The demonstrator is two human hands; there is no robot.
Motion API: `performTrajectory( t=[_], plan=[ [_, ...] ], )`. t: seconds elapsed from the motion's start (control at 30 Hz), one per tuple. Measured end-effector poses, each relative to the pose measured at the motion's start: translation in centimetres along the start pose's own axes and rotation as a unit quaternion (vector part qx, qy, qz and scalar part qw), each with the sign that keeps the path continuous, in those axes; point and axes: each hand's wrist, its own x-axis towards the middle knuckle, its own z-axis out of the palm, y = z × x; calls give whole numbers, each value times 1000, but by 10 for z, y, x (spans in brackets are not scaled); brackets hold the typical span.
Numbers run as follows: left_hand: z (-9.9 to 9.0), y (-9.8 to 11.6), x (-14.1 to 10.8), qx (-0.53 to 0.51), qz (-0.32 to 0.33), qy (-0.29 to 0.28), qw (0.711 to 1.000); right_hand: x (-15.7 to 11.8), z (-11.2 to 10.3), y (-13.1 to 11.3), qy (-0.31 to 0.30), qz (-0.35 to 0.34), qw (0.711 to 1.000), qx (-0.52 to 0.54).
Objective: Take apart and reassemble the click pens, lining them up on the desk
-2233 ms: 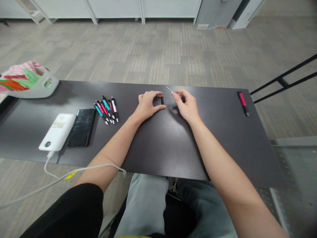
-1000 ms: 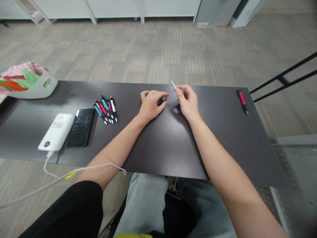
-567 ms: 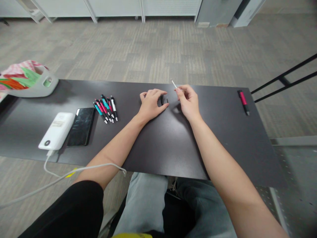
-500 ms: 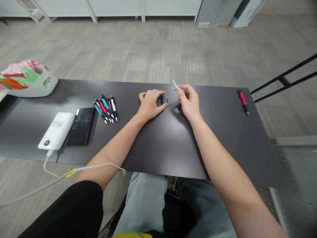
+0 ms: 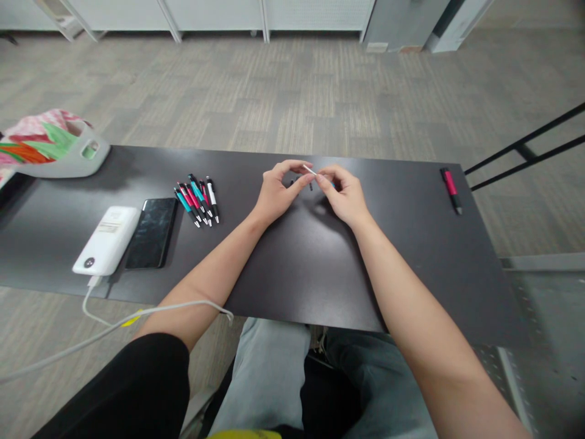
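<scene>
Rod [image 5: 309, 169]: thin and white, held aslant above the table [image 5: 301, 268], well to the right of the pen pile [image 5: 198, 194], seemingly raised so that both hands can reach it.
Right hand [image 5: 345, 192]: thumb and forefinger are pinched on the rod's near end; a patch of teal [image 5: 333, 185] is glimpsed beneath, its source unclear.
Left hand [image 5: 276, 192]: thumb and forefinger are curved about the far end, perhaps for steadying; whether they are pressed together cannot be told.
Small dark parts [image 5: 311, 187]: laid right of the pile, presumably within easy reach.
Pink-and-black pen [image 5: 451, 190]: set far right of the pile, apparently separated.
</scene>
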Motion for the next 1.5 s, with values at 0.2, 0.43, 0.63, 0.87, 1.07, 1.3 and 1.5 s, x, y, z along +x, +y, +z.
performTrajectory(
  t=[0.2, 0.43, 0.63, 0.87, 1.07, 1.3, 1.5],
  plan=[
    [9, -5, 5, -101, 5, 89, 991, 4, -1, 5, 7, 6, 1000, 13],
    [-5, 24, -8, 91, 85, 15, 992, 27, -10, 23, 120, 37, 992, 29],
    [6, 27, -15, 149, 125, -185, 963, 31, -14, 27, 129, 27, 991, 16],
    [2, 24, -16, 206, 129, -244, 939, 33, -15, 62, 148, 30, 987, 48],
    [-6, 26, -14, 232, 101, -217, 943, 30, -35, 77, 127, 34, 991, 14],
    [-10, 24, -11, 234, 75, -196, 949, 21, -42, 66, 67, -7, 996, -55],
    [-11, 21, -8, 227, 31, -161, 960, 20, -39, 55, 77, 5, 995, -65]
  ],
)
